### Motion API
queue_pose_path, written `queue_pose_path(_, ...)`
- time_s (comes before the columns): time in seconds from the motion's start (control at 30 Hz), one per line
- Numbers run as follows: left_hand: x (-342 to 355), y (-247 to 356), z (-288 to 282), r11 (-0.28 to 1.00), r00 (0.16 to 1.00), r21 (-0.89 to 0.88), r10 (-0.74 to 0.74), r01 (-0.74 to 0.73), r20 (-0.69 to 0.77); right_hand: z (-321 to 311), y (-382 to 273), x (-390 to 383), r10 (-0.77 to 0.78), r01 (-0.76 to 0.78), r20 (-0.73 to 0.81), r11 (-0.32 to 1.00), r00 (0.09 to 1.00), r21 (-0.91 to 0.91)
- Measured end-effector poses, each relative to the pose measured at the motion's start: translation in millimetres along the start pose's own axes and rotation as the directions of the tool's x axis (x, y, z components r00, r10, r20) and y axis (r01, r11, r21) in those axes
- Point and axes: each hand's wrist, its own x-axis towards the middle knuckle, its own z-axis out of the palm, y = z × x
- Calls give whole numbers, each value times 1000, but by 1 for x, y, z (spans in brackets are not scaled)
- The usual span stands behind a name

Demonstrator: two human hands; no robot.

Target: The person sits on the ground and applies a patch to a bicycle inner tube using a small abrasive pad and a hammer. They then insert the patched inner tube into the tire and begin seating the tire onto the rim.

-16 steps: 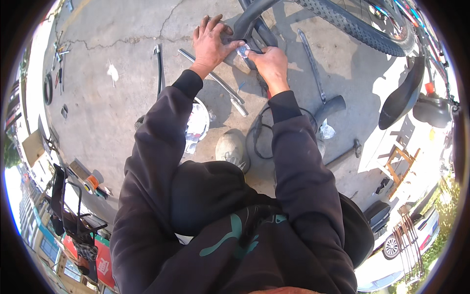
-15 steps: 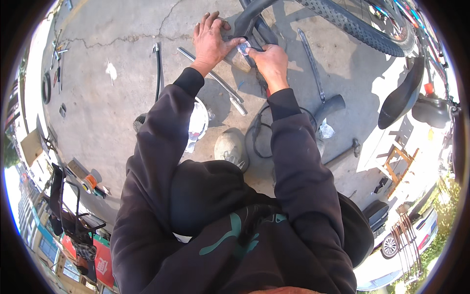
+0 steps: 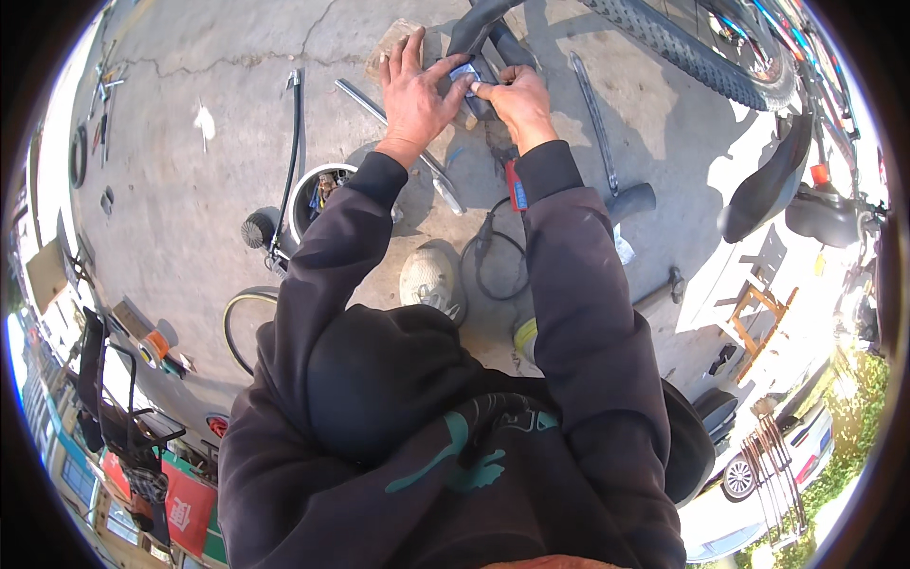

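A black rubber inner tube [image 3: 482,27] runs down from the top edge to between my hands. On it lies a small silver-blue patch [image 3: 465,73], likely foil-backed. My left hand [image 3: 415,102] has its thumb and index finger at the patch's left edge, the other fingers stretched upward. From the right, my right hand [image 3: 519,100] grips the tube, its thumb against the patch and its fingers curled, partly hidden. Beneath them shows a bit of a wooden block [image 3: 391,49]. A red tool or case [image 3: 516,186] lies near my right cuff.
A white bucket of small parts [image 3: 301,211] stands beside my left forearm, near a black hose [image 3: 296,133]. Metal bars [image 3: 595,123] lie on the concrete. A bicycle tyre [image 3: 678,52] reaches in at upper right, and a bicycle saddle [image 3: 773,180] is at right.
My left hand has turned, its index finger coming down beside the thumb at the patch. My left forearm has shifted, uncovering the bucket. The whole view has moved slightly.
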Motion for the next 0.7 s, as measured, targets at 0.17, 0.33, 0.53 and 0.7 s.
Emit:
queue_pose_path(0.17,-8,-1,-4,988,980,91,-140,127,145,-3,10,4,44,-63,102,979,994,196)
queue_pose_path(0.33,-3,0,-3,989,962,113,-125,100,244,-16,17,-24,-255,258,51,963,966,-74)
queue_pose_path(0.53,-10,-24,7,987,971,157,-48,11,235,-162,64,-153,-542,685,421,531,727,-499)
queue_pose_path(0.7,-4,-46,15,992,961,127,-11,-25,278,-325,254,-190,61,-488,-579,614,813,-621)
